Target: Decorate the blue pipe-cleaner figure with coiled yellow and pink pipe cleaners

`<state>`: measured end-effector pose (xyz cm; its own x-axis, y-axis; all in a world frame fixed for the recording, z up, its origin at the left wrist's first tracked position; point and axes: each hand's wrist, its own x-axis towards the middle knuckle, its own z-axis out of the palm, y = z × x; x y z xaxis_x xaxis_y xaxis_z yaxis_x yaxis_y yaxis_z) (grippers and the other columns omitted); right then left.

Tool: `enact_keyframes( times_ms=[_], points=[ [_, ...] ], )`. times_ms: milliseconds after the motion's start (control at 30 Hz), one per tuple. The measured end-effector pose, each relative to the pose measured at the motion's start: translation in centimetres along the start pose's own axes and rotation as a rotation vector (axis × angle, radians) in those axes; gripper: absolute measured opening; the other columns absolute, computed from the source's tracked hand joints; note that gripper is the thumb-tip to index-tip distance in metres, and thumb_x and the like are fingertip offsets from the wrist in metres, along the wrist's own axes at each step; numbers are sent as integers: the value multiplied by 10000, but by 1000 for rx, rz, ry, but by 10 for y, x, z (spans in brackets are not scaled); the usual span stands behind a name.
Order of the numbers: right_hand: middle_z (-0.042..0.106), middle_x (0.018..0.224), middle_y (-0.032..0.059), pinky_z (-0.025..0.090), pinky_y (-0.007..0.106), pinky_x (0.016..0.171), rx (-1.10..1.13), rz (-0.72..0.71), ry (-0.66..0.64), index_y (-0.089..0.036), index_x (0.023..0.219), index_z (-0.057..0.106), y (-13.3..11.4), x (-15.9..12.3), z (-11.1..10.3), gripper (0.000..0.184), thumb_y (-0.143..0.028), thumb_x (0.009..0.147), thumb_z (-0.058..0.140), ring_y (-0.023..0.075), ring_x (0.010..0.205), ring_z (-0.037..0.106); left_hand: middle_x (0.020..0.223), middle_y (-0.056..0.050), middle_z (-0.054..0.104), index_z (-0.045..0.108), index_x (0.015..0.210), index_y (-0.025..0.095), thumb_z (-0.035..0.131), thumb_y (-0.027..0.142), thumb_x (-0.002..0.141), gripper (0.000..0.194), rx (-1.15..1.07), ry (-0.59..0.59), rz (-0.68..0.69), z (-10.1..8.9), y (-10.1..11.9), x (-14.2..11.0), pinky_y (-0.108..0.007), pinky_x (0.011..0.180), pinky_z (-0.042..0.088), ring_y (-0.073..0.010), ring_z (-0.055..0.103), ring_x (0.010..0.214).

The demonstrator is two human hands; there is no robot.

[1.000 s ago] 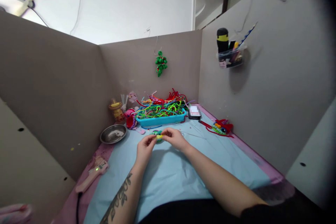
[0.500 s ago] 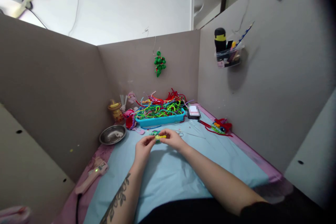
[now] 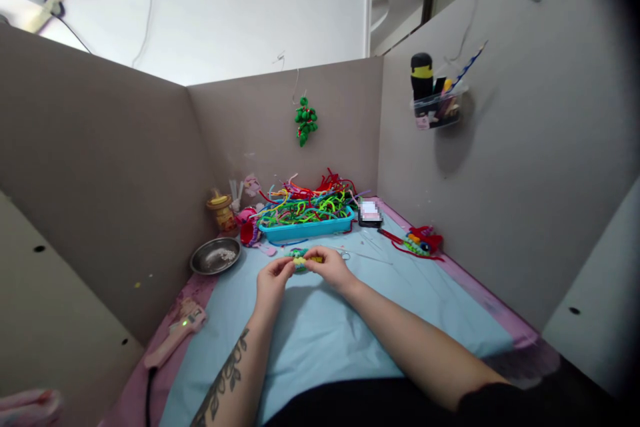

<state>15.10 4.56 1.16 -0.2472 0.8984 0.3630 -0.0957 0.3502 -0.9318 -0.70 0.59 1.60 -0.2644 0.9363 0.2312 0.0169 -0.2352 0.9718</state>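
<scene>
Both hands pinch a small fuzzy craft piece (image 3: 299,262), pale yellow in the middle with teal and green around it. It looks made of pipe cleaners. My left hand (image 3: 273,281) is closed on its left side, thumb and fingertips together. On its right side my right hand (image 3: 331,268) is closed too, and a darker yellow bit shows under those fingers. Finer detail of the piece is hidden by the fingertips. Behind the hands stands a blue tray (image 3: 306,232) heaped with colourful pipe cleaners (image 3: 313,207).
A metal bowl (image 3: 216,257) with small white bits stands at left, near a pink glue gun (image 3: 180,333) with a green light. Scissors (image 3: 345,255) lie just beyond my right hand. A phone-like device (image 3: 370,212) and a colourful pipe-cleaner piece (image 3: 423,241) lie to the right.
The yellow part between my fingers has turned, and less bright yellow shows by my right fingertips. Both hands keep nearly the same place and grip.
</scene>
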Motion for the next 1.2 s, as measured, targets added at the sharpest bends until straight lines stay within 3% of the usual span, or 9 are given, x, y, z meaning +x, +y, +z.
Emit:
enact_keyframes(
  times_ms=[133,300,467,567,667,800,1033,1200],
  points=[
    [617,677,4,435,254,600,-34,-23,28,-161,745,635,1,0,-1,168,-294,648,667,133,616,552,672,-40,692,709,800,131,753,341,582,306,-23,16,0,1,1,0,-263,615,485,-148,607,601],
    [614,688,-3,441,253,622,-71,-32,-52,-164,745,618,-2,-3,2,151,-274,656,669,131,636,561,678,-47,684,714,810,130,757,340,585,311,59,-121,63,4,0,-2,-257,590,475,-148,591,589],
    [604,676,-12,423,230,541,64,28,-82,-165,834,580,3,0,1,254,-328,661,670,108,564,539,667,-31,675,697,806,125,730,333,617,283,132,-21,115,1,-1,0,-237,561,472,-129,575,564],
    [562,577,-37,394,218,488,91,55,-65,-163,792,566,6,3,-1,239,-335,660,666,93,492,500,743,-51,695,690,831,128,715,314,627,277,152,-62,129,1,-1,0,-257,604,501,-153,619,625],
    [554,540,-42,386,215,480,77,66,-102,-161,742,570,4,2,-1,202,-303,643,676,92,478,498,856,-69,705,702,866,160,700,281,648,249,285,-140,249,3,0,-4,-281,671,515,-185,647,742],
    [562,527,-39,384,217,477,68,82,-128,-156,739,598,-2,-1,1,189,-294,638,679,100,482,509,858,-66,711,712,856,189,663,296,702,194,430,-152,383,3,2,-9,-288,706,513,-193,650,776],
    [630,655,-7,432,248,592,61,-11,-86,-153,692,620,-7,0,-4,142,-234,607,700,120,593,554,761,-62,717,699,790,151,641,346,712,217,339,-122,225,1,8,-5,-277,662,523,-197,660,707],
    [639,656,-2,427,246,582,-64,-26,-58,-152,692,646,-8,1,-7,95,-187,611,680,122,589,550,774,-70,720,695,767,142,674,331,670,213,299,-117,204,1,10,-5,-286,677,528,-204,664,717]
  ],
)
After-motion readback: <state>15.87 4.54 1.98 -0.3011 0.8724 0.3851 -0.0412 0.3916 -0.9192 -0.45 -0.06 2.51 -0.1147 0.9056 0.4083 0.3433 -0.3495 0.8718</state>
